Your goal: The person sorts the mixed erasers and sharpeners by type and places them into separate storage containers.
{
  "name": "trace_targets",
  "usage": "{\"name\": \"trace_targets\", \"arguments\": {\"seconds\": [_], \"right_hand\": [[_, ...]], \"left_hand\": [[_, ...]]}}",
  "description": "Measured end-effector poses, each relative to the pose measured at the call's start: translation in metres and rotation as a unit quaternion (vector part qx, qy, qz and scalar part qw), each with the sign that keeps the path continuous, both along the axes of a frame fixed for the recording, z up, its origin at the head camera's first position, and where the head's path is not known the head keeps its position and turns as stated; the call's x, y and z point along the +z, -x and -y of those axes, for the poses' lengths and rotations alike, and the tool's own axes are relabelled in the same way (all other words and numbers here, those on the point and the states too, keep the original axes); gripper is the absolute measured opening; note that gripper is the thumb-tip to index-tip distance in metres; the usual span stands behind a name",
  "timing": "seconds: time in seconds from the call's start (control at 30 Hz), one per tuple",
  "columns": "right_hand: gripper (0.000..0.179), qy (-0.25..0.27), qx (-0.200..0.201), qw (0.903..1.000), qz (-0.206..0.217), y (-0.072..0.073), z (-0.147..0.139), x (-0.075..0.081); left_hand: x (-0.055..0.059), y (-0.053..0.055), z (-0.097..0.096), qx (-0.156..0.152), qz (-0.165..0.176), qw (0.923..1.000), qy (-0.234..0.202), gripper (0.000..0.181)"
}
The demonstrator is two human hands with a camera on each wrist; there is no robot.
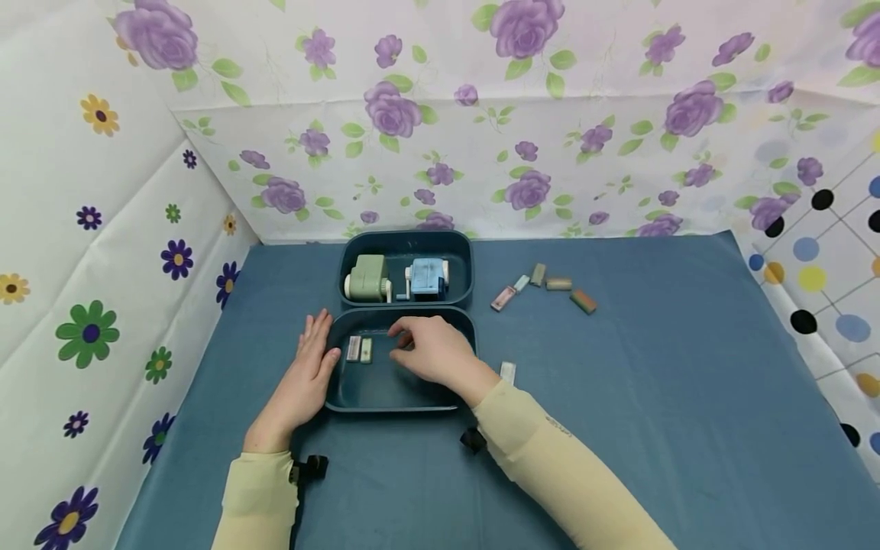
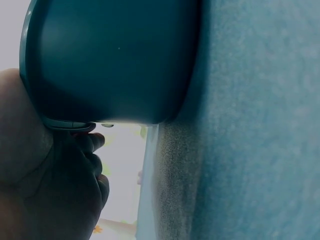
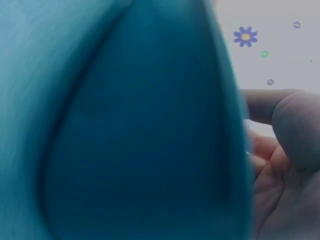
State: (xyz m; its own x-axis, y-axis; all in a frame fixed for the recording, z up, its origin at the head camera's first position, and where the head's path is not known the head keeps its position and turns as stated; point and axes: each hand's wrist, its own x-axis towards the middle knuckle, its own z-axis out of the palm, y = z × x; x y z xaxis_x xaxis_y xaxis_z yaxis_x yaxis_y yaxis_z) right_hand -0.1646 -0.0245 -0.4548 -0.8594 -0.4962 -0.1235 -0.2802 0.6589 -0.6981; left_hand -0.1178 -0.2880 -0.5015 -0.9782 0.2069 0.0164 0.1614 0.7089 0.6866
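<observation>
Sleeved hands flank 2 small blocks inside the nearer tray

Purple-rose backdrop behind; flower-print sheet left; dotted sheet right; blue tabletop.

Head view's bright and evenly lit right to the worktop's far corners, pretty crisp, just a soft shadow under the right hand inside the front tray. Left wrist cam is way dimmer: the left hand goes murky against a blown-out backdrop, cold tint too. Right wrist one's hazy, with the close-up tray wall badly blurred.
</observation>
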Motion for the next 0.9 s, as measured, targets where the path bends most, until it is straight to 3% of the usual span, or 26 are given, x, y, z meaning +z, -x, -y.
{"name": "trace_targets", "arguments": {"seconds": [0.3, 0.63, 0.77, 0.9], "right_hand": [[0.024, 0.009, -0.003, 0.9997, -0.024, -0.025, -0.065, 0.003], [0.027, -0.03, -0.061, 0.9948, -0.075, -0.016, -0.141, 0.009], [0.034, -0.047, -0.067, 0.9949, -0.059, -0.015, -0.156, 0.003], [0.055, -0.088, -0.046, 0.9949, -0.013, -0.017, -0.166, -0.003]], "left_hand": [[-0.008, -0.018, 0.001, -0.008, 0.012, 0.9999, -0.004, 0.064], [0.003, -0.008, 0.002, -0.022, 0.002, 0.9997, 0.006, 0.065], [0.007, -0.005, 0.005, -0.021, -0.003, 0.9997, 0.011, 0.065], [0.007, 0.0, 0.003, -0.024, -0.003, 0.9996, 0.012, 0.065]]}}
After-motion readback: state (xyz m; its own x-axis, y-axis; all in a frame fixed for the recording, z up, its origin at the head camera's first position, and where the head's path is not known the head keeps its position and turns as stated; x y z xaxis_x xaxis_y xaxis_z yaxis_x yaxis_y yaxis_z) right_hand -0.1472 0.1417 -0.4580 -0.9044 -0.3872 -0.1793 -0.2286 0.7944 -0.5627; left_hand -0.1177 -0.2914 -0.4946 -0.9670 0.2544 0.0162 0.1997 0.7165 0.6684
